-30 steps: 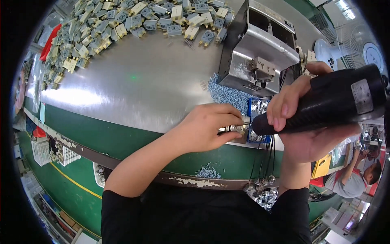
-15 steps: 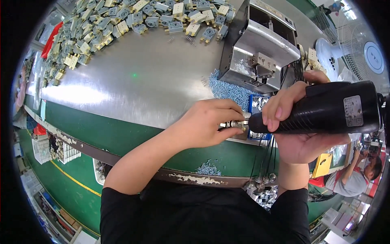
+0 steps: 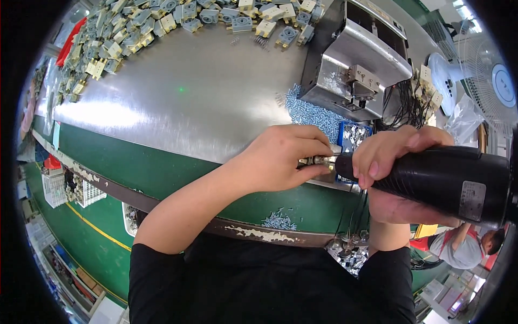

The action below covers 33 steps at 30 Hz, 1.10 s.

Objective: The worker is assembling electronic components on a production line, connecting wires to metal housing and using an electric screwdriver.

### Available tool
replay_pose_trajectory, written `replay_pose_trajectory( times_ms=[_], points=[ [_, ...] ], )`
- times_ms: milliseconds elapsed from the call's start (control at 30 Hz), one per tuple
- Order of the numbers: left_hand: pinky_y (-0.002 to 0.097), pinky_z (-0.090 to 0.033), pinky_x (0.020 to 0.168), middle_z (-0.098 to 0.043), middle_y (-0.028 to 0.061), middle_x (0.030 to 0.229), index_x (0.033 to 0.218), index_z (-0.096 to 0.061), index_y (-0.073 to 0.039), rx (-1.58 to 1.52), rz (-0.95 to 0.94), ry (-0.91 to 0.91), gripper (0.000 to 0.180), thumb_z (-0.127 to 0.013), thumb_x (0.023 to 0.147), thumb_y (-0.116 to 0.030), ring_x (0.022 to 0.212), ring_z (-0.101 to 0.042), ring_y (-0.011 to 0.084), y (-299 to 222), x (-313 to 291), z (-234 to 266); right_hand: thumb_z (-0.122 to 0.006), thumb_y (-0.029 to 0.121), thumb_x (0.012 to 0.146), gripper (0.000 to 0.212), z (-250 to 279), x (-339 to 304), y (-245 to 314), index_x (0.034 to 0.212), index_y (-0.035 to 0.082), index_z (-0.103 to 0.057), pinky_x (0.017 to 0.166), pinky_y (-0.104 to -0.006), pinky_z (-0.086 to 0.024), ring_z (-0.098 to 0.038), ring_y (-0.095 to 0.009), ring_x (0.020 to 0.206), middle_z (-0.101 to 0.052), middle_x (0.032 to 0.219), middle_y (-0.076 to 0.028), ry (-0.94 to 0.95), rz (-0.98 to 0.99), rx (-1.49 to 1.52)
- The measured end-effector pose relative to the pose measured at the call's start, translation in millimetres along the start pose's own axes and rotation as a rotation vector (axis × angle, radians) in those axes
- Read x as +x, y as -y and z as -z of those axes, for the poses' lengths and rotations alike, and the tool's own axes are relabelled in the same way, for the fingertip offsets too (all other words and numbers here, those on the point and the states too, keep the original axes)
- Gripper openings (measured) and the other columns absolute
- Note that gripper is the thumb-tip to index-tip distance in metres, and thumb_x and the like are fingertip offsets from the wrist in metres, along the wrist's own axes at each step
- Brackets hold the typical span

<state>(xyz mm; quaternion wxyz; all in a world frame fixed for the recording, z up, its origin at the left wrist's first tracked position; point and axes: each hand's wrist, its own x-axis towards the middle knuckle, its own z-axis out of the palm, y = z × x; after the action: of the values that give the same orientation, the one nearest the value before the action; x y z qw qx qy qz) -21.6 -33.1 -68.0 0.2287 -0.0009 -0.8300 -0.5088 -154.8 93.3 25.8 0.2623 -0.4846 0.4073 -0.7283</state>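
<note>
My right hand is wrapped around a black electric screwdriver, which lies nearly level with its nose toward the left. Between the thumb and fingers of my left hand is a small part with metal and brass-coloured bits. The screwdriver's nose meets this part or sits right against it; the fingers hide most of the contact. Just beyond both hands are a heap of small bluish screws and a blue tray of shiny metal pieces.
A metal fixture stands beyond the screws. Grey and cream plug-like housings are heaped at the far left. More screws lie near the bench edge. Black cables and a fan are at right; a co-worker sits beyond.
The screwdriver's rear end has dropped toward me, with my right hand tilting along. My left hand still pinches the small part at the nose. The whole view has shifted slightly.
</note>
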Motion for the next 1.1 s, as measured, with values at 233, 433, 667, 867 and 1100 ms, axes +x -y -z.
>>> replay_pose_trajectory(
  times_ms=[233, 433, 667, 867, 1100],
  points=[
    [0.0403, -0.060, 0.082, -0.074, 0.0115, 0.110, 0.105, -0.075, -0.004, -0.001, 0.003, 0.012, 0.030, -0.083, 0.077, -0.009, 0.096, -0.073, 0.0331, -1.5, 0.1, 0.5, -0.059, 0.091, 0.077, 0.099, 1.1, -0.1, 3.6, 0.123, 0.004, -0.046, 0.050, -0.0343, -0.048, -0.057, -0.021, 0.051, -0.057, 0.071, -0.009, 0.006, -0.038, 0.008],
    [0.0396, -0.059, 0.082, -0.073, 0.0096, 0.109, 0.104, -0.075, -0.004, 0.018, 0.022, 0.001, 0.026, -0.082, 0.080, -0.013, 0.096, -0.072, 0.0312, -2.6, -5.5, 4.9, -0.058, 0.089, 0.080, 0.110, 0.2, 10.4, 5.5, 0.144, 0.001, -0.043, 0.051, -0.0338, -0.048, -0.056, -0.022, 0.052, -0.059, 0.072, -0.009, 0.034, -0.121, 0.129],
    [0.0385, -0.060, 0.085, -0.075, 0.0131, 0.110, 0.105, -0.076, -0.002, 0.021, -0.011, 0.032, 0.029, -0.085, 0.079, -0.011, 0.100, -0.074, 0.0309, -5.9, 1.6, 2.3, -0.048, 0.094, 0.081, 0.110, 48.3, 74.4, 13.4, 0.143, 0.004, -0.045, 0.061, -0.0383, -0.044, -0.052, -0.020, 0.062, -0.055, 0.081, -0.008, -0.256, 0.097, -0.083],
    [0.0383, -0.060, 0.086, -0.075, 0.0124, 0.111, 0.106, -0.077, -0.003, 0.029, 0.005, 0.039, 0.029, -0.086, 0.080, -0.012, 0.101, -0.074, 0.0297, -8.8, 2.4, 3.4, -0.043, 0.097, 0.080, 0.110, 49.5, 89.1, -0.3, 0.137, 0.004, -0.047, 0.062, -0.0373, -0.046, -0.052, -0.020, 0.061, -0.054, 0.079, -0.008, -0.419, 0.075, -0.178],
    [0.0381, -0.059, 0.085, -0.074, 0.0095, 0.110, 0.105, -0.076, -0.004, 0.029, 0.013, 0.029, 0.026, -0.084, 0.083, -0.016, 0.100, -0.073, 0.0287, -6.6, 3.9, 3.2, -0.044, 0.097, 0.079, 0.113, 46.2, 94.5, -5.0, 0.137, 0.001, -0.045, 0.060, -0.0370, -0.046, -0.052, -0.021, 0.059, -0.054, 0.077, -0.009, -0.377, 0.042, -0.182]
  ],
)
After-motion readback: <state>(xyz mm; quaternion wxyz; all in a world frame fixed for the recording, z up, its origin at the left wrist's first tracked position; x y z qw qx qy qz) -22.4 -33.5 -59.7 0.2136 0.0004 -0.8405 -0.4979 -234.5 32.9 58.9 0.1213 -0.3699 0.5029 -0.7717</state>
